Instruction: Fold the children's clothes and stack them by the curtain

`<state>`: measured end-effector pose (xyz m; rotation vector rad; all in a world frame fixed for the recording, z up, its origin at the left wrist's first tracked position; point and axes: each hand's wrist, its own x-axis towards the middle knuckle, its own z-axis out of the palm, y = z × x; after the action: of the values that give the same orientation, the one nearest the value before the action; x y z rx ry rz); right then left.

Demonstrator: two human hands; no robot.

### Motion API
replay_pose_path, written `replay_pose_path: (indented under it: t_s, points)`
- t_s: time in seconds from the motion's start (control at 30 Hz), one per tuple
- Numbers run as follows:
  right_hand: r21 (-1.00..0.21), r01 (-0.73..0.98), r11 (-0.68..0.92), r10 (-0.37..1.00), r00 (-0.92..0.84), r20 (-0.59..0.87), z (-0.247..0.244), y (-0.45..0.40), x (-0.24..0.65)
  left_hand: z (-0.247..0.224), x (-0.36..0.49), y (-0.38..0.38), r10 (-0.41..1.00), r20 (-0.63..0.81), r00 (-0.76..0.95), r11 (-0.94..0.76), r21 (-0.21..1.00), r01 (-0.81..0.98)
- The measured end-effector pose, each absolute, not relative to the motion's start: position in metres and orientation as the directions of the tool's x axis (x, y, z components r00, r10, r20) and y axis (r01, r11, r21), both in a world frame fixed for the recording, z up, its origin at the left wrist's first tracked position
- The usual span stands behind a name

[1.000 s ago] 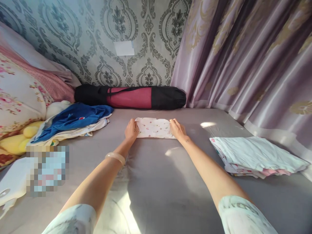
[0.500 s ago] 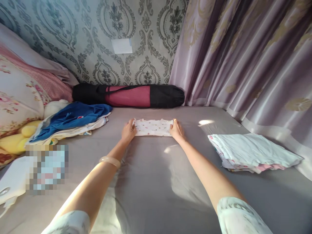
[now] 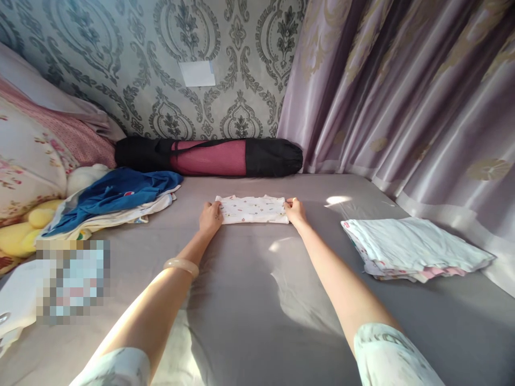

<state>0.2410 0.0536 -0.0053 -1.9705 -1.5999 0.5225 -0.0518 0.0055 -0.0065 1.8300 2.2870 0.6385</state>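
A white garment (image 3: 253, 210) with a small coloured print lies folded into a flat strip on the grey bed sheet (image 3: 241, 273). My left hand (image 3: 211, 216) grips its left end, fingers closed on the cloth. At the opposite end my right hand (image 3: 295, 210) pinches the right edge between thumb and fingers. Which kind of garment it is cannot be made out from the fold. A pale bangle (image 3: 182, 266) sits on my left forearm.
Folded pale clothes (image 3: 414, 244) lie stacked at the right. Blue and white clothes (image 3: 129, 190) are heaped at the left, beside a yellow plush toy (image 3: 24, 230). A black and pink rolled bag (image 3: 209, 157) lies against the wall, by the purple curtain (image 3: 362, 96).
My right hand has slid slightly outward along the garment's right edge, and the strip looks a little wider and flatter. The view has shifted slightly.
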Motion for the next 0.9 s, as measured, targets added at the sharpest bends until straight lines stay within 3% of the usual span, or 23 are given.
replay_pose_path:
  t_s: [0.33,0.9]
  points:
    - [-0.685,0.702,-0.194,0.978,0.193,-0.079,-0.006,0.066,0.243,-0.006,-0.049,0.003,0.949,0.149,-0.278,0.182,0.459,0.870]
    - [-0.420,0.873,-0.247,0.957,0.289,0.038,0.009,0.043,0.212,-0.010,-0.049,0.005,0.943,0.178,-0.283,0.175,0.459,0.871]
